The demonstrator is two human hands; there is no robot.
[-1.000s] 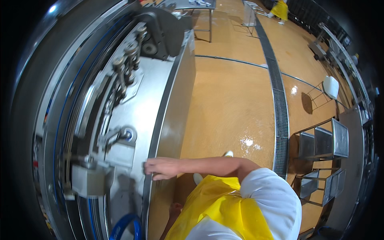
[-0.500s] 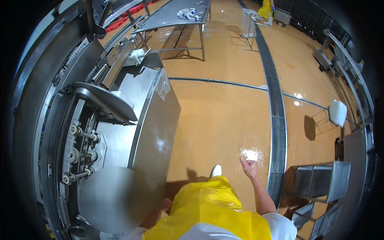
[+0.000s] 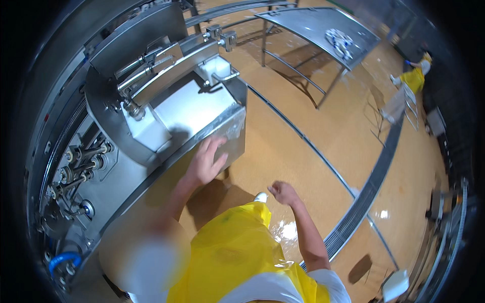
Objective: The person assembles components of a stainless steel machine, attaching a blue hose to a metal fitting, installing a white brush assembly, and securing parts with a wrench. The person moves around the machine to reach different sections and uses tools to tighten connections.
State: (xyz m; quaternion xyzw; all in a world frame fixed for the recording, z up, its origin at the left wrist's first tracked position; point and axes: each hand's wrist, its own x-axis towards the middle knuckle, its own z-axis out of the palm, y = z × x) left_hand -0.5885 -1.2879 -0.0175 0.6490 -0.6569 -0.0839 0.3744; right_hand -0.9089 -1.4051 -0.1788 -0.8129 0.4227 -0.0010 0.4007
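Raised since earlier: left hand point(image 3: 204, 164), centre-left, fingers spread, near silver steel machine point(image 3: 121, 177). Right hand point(image 3: 284, 193): fingers' closure unclear. Risk: knuckles scraped by careless swinging.

Orange-tan floor point(image 3: 318, 192), light glinting off it; long drain grate point(image 3: 373, 187); steel table point(image 3: 303, 30) beyond; white-seated stool point(image 3: 395, 286) lower right.

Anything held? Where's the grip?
Nothing visibly held. Bare left hand: open beside the silver, boxy metal machine, contact unclear. Bare right hand: loosely curled, no object visible.
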